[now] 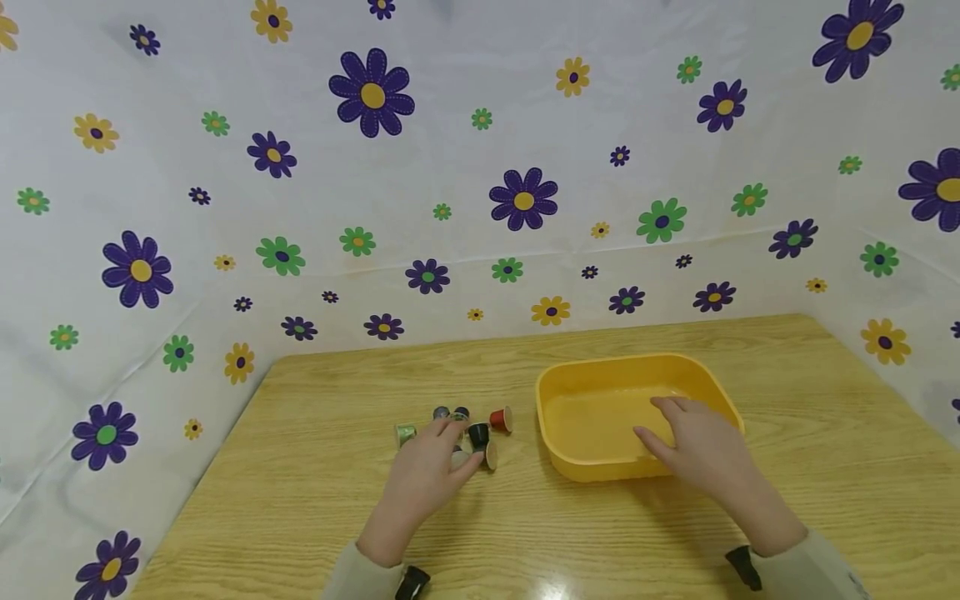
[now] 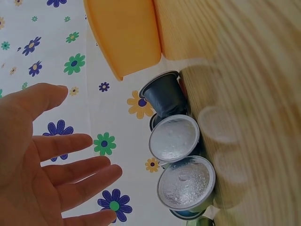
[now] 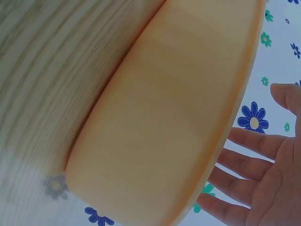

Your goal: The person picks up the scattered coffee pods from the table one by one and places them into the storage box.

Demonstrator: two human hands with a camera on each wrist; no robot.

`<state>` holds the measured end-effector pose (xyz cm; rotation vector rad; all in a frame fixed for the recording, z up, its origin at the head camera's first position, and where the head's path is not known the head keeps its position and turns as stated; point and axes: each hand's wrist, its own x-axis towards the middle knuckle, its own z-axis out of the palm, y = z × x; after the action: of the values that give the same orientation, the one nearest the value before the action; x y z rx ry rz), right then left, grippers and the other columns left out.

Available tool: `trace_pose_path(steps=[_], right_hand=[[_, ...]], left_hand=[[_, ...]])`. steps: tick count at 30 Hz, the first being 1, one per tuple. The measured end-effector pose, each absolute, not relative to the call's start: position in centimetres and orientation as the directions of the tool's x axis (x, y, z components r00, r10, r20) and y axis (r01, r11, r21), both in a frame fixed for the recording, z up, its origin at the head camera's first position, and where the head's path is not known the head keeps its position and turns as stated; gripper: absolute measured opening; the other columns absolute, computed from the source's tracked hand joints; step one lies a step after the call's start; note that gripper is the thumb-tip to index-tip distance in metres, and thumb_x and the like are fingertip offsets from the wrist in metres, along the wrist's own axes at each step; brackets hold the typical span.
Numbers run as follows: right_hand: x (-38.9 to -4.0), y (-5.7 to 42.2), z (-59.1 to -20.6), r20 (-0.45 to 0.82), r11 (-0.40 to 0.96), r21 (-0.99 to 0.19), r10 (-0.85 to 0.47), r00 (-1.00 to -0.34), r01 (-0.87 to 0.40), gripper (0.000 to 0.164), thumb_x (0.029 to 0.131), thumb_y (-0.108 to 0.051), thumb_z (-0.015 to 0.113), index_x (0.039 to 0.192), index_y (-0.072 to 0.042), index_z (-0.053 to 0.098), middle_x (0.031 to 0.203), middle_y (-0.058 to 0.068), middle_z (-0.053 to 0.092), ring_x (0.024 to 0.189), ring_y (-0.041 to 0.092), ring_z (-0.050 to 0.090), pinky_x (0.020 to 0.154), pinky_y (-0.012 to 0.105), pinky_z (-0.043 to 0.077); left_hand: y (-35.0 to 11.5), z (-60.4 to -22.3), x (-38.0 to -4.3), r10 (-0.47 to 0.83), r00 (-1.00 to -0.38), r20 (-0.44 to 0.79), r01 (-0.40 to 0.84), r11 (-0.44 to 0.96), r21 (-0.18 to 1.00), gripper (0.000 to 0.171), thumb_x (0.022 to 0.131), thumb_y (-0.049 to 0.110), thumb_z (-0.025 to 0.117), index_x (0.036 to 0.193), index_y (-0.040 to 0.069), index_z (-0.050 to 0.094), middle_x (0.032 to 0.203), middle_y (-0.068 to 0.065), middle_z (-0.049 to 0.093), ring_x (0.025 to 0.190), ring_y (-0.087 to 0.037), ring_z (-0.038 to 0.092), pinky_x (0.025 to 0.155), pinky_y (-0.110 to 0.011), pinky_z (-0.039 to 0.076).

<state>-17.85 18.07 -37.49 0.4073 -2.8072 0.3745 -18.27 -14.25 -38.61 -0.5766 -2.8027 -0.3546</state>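
Note:
Several coffee capsules lie in a loose cluster on the wooden table. My left hand is over them, fingers spread and nothing in its grasp. A red capsule, a black capsule and a pale green capsule show around it; the hand hides part of the group. Silver lids face the left wrist camera on two capsules, below a dark capsule. To the right stands a yellow plastic tub. My right hand is over its near right side, fingers extended, holding nothing.
The wooden table runs back to a white cloth printed with purple, green and yellow flowers, which also encloses the left and right sides. Dark straps show at both sleeve cuffs.

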Motion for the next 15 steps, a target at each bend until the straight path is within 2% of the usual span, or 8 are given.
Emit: trace_pose_path(steps=[6, 15], right_hand=[[-17.8, 18.5, -37.7, 0.304, 0.933, -0.198, -0.233, -0.924, -0.301, 0.051, 0.083, -0.037, 0.058, 0.11, 0.006, 0.056, 0.107, 0.024, 0.056, 0.095, 0.039, 0.053, 0.078, 0.049, 0.044], [-17.9, 19.5, -38.0, 0.306, 0.945, -0.168, -0.22, -0.926, -0.281, 0.051, 0.083, -0.038, 0.057, 0.11, 0.006, 0.056, 0.104, 0.023, 0.058, 0.092, 0.038, 0.055, 0.073, 0.048, 0.046]], left_hand=[[-14.7, -38.5, -18.1, 0.338, -0.9, 0.275, 0.396, 0.896, 0.198, 0.044, 0.083, 0.036, 0.06, 0.111, 0.003, 0.057, 0.106, -0.011, 0.056, 0.076, -0.021, 0.059, 0.056, -0.031, 0.049], [-15.1, -38.8, -18.0, 0.319, -0.91, 0.265, 0.376, 0.905, 0.201, 0.043, 0.083, 0.036, 0.06, 0.112, 0.005, 0.058, 0.107, -0.011, 0.055, 0.08, -0.022, 0.059, 0.054, -0.031, 0.048]])
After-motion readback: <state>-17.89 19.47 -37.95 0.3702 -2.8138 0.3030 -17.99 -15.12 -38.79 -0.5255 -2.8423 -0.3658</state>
